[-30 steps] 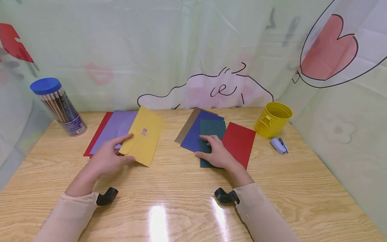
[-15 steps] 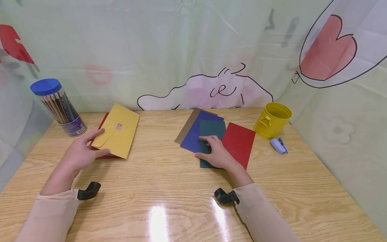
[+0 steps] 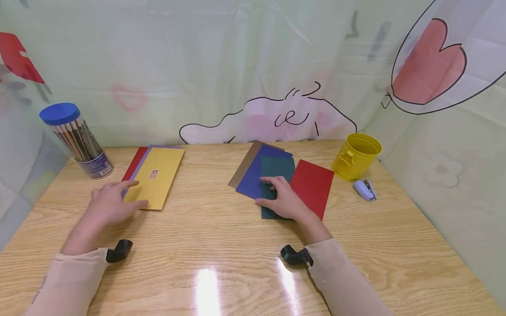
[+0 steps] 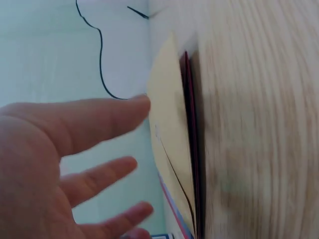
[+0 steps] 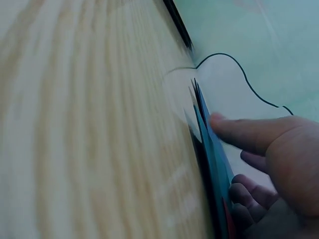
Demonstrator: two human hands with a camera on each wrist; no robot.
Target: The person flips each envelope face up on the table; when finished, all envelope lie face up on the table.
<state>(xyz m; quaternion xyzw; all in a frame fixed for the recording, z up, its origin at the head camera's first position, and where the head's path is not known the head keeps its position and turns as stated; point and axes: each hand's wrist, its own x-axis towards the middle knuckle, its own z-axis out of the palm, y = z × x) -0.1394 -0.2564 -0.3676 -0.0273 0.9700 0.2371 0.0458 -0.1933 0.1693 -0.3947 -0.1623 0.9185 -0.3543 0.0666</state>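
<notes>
My left hand (image 3: pixel 112 204) hovers with parted fingers at the near left corner of a yellow envelope (image 3: pixel 160 175). In the left wrist view, its thumb and fingers stand apart and hold nothing. That envelope lies flap side up on a purple envelope (image 3: pixel 143 164), with a red envelope (image 3: pixel 132 166) lowest and to the left. My right hand (image 3: pixel 284 199), loosely bent, is over a dark green envelope (image 3: pixel 276 164); in the right wrist view its fingertips are close to the paper, contact unclear. A blue envelope (image 3: pixel 253 175), a brown one and a second red envelope (image 3: pixel 312 186) fan out around it.
A clear tub of pencils (image 3: pixel 79 140) with a blue lid stands at the back left. A yellow pail (image 3: pixel 356 158) is at the back right, with a small lilac stapler (image 3: pixel 364 190) in front. A printed curtain (image 3: pixel 221 66) hangs behind the wooden table (image 3: pixel 221 245).
My left hand carried the yellow envelope left onto the purple and red ones and let it go; it now lies flatter and straighter. My right hand has stayed in place.
</notes>
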